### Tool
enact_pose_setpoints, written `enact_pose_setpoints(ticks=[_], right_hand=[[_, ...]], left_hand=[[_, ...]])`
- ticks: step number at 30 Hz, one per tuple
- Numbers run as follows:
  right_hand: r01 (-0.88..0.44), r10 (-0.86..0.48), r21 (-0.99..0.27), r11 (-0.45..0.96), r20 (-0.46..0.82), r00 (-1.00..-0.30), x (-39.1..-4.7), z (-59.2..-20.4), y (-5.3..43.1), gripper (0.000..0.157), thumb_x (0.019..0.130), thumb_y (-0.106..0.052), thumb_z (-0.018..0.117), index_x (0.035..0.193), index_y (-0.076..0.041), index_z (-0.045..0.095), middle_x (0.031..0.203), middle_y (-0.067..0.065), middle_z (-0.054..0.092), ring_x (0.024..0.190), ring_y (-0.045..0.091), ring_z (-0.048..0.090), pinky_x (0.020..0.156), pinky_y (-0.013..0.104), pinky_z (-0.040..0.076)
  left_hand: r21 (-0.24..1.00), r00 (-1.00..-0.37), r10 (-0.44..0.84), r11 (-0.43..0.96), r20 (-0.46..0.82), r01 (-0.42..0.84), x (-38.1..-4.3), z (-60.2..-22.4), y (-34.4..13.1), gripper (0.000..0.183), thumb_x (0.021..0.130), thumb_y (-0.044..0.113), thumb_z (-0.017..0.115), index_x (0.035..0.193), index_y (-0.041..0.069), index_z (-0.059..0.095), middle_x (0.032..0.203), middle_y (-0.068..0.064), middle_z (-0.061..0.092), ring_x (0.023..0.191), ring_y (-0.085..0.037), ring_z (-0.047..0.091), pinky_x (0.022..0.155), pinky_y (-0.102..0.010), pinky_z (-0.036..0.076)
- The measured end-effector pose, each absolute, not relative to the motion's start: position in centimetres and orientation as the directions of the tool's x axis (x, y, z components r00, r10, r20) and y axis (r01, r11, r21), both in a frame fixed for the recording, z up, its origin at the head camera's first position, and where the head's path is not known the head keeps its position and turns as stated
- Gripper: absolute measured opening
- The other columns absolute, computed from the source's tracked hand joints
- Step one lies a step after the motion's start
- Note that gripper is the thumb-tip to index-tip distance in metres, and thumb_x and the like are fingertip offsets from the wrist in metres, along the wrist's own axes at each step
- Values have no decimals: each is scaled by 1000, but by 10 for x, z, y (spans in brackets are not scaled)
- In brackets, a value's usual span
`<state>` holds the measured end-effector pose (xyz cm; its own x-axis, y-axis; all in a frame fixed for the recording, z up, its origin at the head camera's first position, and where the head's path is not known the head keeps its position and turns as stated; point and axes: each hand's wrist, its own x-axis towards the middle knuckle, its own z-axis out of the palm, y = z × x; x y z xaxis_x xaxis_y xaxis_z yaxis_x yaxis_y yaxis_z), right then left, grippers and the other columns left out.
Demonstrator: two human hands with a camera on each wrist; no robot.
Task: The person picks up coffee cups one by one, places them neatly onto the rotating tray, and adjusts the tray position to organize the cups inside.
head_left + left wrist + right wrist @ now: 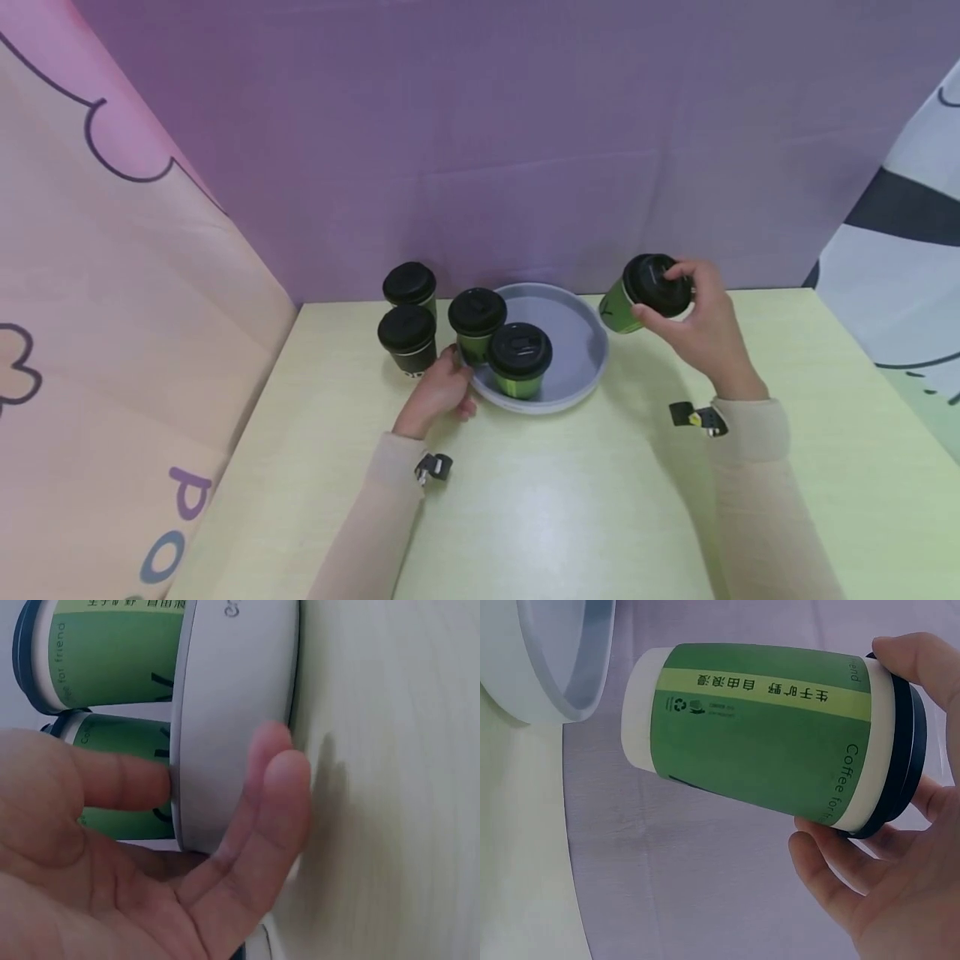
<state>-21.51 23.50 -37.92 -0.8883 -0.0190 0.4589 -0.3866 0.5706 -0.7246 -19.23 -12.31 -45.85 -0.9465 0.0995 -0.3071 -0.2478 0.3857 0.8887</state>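
My right hand (701, 333) grips a green paper coffee cup (757, 735) by its black lid. The cup is tilted and held up to the right of a round grey tray (573, 342). On the tray stand two green coffee cups with black lids, one farther back (477, 312) and one nearer (520, 354). At the tray's left edge my left hand (442, 387) holds the rim, the thumb (127, 782) against its top and fingers curled by the outer wall. Part of that grip is hidden in the left wrist view.
Two dark lidded cups stand left of the tray, one at the back (409, 285) and one in front (407, 333), close to my left hand. A purple cloth wall (525, 150) rises behind the pale table (540, 500). Printed cloths flank both sides.
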Motion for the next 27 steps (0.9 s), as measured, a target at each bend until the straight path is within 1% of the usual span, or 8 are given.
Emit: enact_pose_setpoints(ticks=[2,5,8,12,16,21,27], right_hand=[[-387,-23,-726,568,456,-889,-215,-379,234,62,78,-8,85,125,6,48,144,24,49,135,39,44,113,49,34],[-391,-29,-726,566,456,-890,-214,-378,234,62,78,-8,86,125,5,49,145,22,49,135,37,45,111,39,35],[-397,-37,-721,568,460,-887,-214,-378,233,61,78,-8,85,125,5,49,145,22,49,135,37,46,111,35,35],[-408,-51,-713,570,465,-884,-213,-377,233,60,78,-8,85,125,4,50,146,22,49,135,37,46,111,33,35],[-422,-59,-705,570,477,-877,-213,-377,233,61,77,-8,86,125,4,50,145,22,49,135,38,47,108,23,34],[-435,-67,-703,563,486,-871,-212,-377,232,62,76,-6,86,125,4,50,146,22,50,134,38,47,103,14,33],[-434,-92,-706,560,467,-880,-211,-374,229,61,76,-7,87,124,4,51,148,21,49,135,38,47,99,12,33]], left_hand=[[878,-940,106,404,-324,-257,-191,-458,-124,58,107,19,44,160,7,25,88,-23,67,56,-25,68,55,-37,59],[872,-924,134,401,-359,-281,-190,-456,-124,51,107,22,48,153,8,33,93,-22,68,56,-24,68,55,-38,59],[875,-909,163,379,-383,-300,-190,-456,-123,45,106,22,51,146,9,36,96,-23,69,56,-23,69,55,-38,60],[882,-908,177,363,-380,-299,-189,-457,-122,46,106,21,52,146,9,34,96,-24,69,57,-23,69,56,-36,60],[886,-910,183,360,-373,-291,-190,-457,-122,48,107,21,51,149,9,31,98,-24,70,59,-24,71,57,-36,60],[889,-911,185,356,-368,-288,-190,-457,-123,52,107,19,48,153,9,25,101,-26,69,60,-26,71,57,-36,60],[893,-915,186,356,-358,-277,-191,-458,-123,52,108,16,44,154,8,23,101,-27,67,59,-26,70,56,-37,60]])
